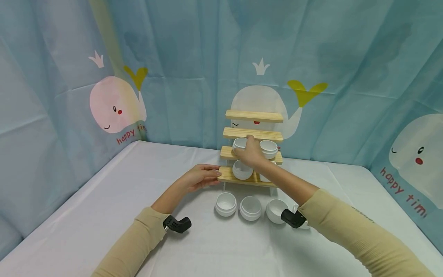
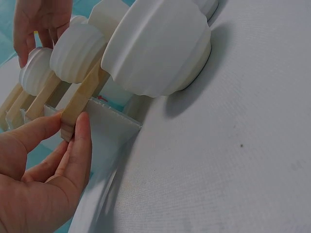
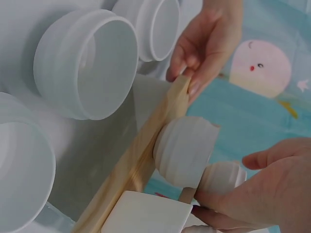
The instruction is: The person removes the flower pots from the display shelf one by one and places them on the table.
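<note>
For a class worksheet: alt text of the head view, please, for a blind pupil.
A person's right hand grips a white bowl on the second-lowest wooden shelf of a four-tier stand; the left hand pinches the lowest shelf. More white bowls sit in front.

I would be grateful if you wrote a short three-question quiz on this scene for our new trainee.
1. Open question: Which part of the stepped stand with pale wooden boards does the person's left hand pinch?

2. True or false: The person's right hand touches a round, ridged white bowl at the second board from the bottom.

3. Multiple choice: How many boards does the stand have?
A) three
B) four
C) five

Key:
1. The left end of the lowest board.
2. True.
3. B.
</note>
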Available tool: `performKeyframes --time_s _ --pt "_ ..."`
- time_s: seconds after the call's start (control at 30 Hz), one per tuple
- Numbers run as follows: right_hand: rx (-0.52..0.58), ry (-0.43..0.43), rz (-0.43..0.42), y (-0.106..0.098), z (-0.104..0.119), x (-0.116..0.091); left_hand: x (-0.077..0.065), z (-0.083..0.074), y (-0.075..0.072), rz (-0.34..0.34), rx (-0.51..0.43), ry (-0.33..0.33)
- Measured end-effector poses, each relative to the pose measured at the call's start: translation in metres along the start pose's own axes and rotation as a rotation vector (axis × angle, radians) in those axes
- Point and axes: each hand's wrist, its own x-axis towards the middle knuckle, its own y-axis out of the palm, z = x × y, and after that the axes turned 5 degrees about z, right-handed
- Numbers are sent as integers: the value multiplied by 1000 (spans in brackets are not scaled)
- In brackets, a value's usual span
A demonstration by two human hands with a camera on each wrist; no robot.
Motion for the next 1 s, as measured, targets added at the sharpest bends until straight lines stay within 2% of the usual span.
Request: performKeyframes --time_s 0.5,1.0 --pt "24 29 -47 5 2 5 0 1 0 7 -1 12" --pt "42 7 -61 4 0 6 -3 -2 2 9 -6 9"
